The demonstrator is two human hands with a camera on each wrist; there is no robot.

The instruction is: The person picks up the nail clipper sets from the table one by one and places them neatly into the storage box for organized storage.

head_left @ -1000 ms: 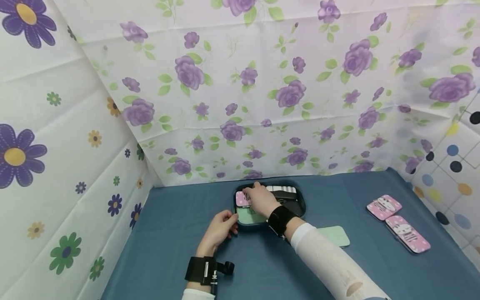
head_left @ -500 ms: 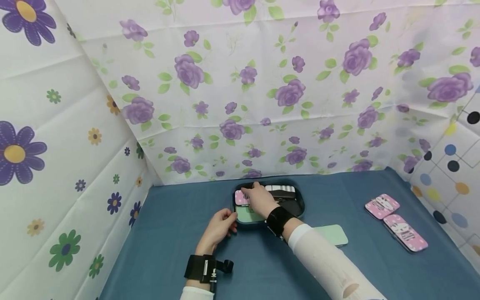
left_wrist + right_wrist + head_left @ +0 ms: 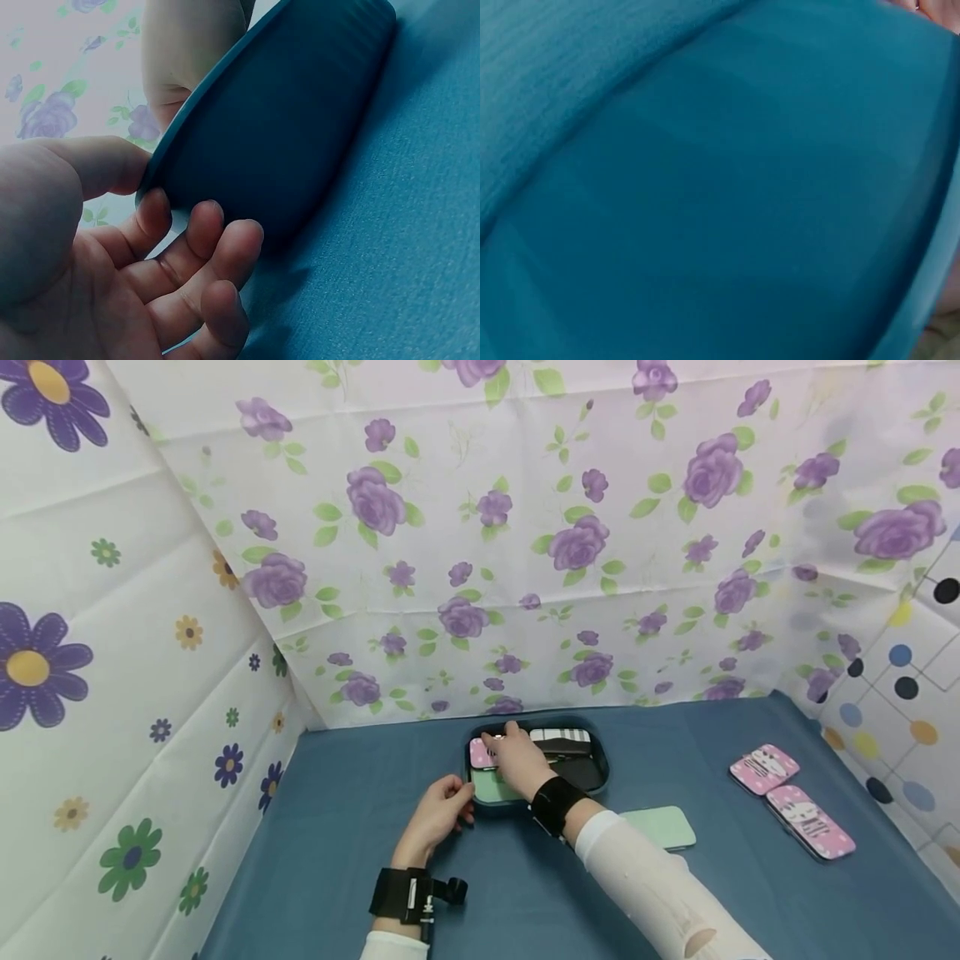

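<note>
A dark blue oval tub (image 3: pixel 498 811) stands at the back of the table. My left hand (image 3: pixel 442 810) pinches its near left rim, thumb over the edge and index finger against the outer wall (image 3: pixel 262 127) in the left wrist view. My right hand (image 3: pixel 521 762) reaches into the tub and grips a small pink patterned case (image 3: pixel 481 754), partly covering it. Beside that in the tub lie a mint green case (image 3: pixel 491 787), a striped black-and-white case (image 3: pixel 561 735) and a black case (image 3: pixel 579 772). The right wrist view is filled by the tub's outer wall (image 3: pixel 727 187); the right fingertips are hidden there.
Another mint green case (image 3: pixel 663 827) lies right of the tub, partly behind my right sleeve. Two pink cases with cartoon animals (image 3: pixel 765 769) lie touching at the right of the blue tabletop (image 3: pixel 337 827). Flower-printed sheets hang behind and at the left.
The right hand has stayed over the pink case and the left at the rim. The whole view has shifted very slightly; no object has visibly changed place.
</note>
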